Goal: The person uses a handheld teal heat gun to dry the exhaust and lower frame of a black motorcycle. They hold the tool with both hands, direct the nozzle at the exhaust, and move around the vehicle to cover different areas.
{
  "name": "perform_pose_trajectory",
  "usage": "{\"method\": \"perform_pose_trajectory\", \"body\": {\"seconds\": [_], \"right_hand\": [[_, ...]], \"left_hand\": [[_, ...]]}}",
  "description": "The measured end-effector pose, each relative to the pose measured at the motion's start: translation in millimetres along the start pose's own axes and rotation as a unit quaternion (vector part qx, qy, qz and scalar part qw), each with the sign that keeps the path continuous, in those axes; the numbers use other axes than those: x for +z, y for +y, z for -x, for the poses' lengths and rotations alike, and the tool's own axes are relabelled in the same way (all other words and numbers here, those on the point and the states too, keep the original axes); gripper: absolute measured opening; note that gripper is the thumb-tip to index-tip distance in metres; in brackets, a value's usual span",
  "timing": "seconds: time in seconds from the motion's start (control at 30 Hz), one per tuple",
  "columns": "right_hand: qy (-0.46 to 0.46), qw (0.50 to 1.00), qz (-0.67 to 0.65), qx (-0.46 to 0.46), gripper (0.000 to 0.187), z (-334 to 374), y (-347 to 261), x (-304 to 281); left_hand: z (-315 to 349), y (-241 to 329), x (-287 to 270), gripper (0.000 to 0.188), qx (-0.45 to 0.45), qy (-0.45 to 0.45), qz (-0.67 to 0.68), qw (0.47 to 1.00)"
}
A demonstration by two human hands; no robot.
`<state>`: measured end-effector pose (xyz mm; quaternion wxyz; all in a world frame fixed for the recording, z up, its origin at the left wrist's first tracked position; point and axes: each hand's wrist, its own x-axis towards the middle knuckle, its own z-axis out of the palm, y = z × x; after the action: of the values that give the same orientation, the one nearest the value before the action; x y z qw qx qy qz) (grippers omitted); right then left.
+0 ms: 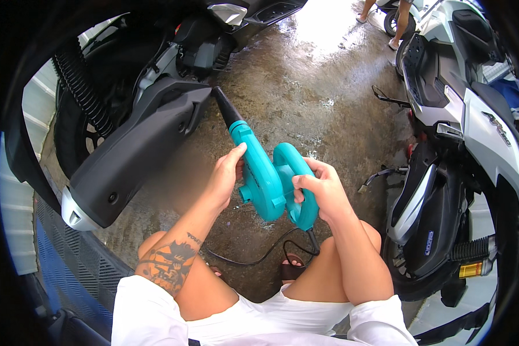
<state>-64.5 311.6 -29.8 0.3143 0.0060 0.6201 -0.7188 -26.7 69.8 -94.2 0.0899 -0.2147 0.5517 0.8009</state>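
Observation:
A teal electric blower (258, 183) with a black tapered nozzle (228, 108) is held between my two hands, tilted up toward the far left. My right hand (323, 190) wraps round its loop handle. Against the left side of the blower body, just below the nozzle collar, rests my left hand (226, 175), its fingers partly hidden behind the housing. The nozzle tip is close to the upper end of a black scooter exhaust muffler (138, 147) with a silver end cap; whether they touch I cannot tell. A black power cord (254, 263) hangs from the handle's lower end.
A white and black scooter (444, 115) stands along the right, its side stand (391, 99) jutting inward. On the left is the dark scooter's rear wheel (69, 135). The concrete floor (323, 75) looks wet. Another person's legs (401, 26) show at the far right.

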Motion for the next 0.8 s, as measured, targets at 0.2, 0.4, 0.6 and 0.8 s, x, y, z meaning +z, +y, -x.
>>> {"method": "perform_pose_trajectory", "body": {"seconds": [0.2, 0.4, 0.6, 0.8], "right_hand": [[-0.004, 1.000, 0.020, -0.001, 0.044, -17.1, 14.1, -6.7], [0.022, 0.998, 0.058, 0.023, 0.036, -35.2, 35.3, 6.6], [0.029, 0.997, 0.061, 0.038, 0.030, -43.2, 36.7, 17.4], [0.042, 0.997, 0.049, 0.042, 0.028, -42.7, 33.3, 19.6]], "left_hand": [[-21.7, -19.3, 2.9, 0.055, -0.040, 0.032, 0.005, 0.999], [-35.3, -34.9, -6.5, 0.054, -0.095, 0.081, 0.006, 0.992], [-41.2, -34.6, -19.2, 0.052, -0.101, 0.068, -0.005, 0.993], [-42.3, -35.7, -22.5, 0.054, -0.095, 0.071, -0.031, 0.992]]}}
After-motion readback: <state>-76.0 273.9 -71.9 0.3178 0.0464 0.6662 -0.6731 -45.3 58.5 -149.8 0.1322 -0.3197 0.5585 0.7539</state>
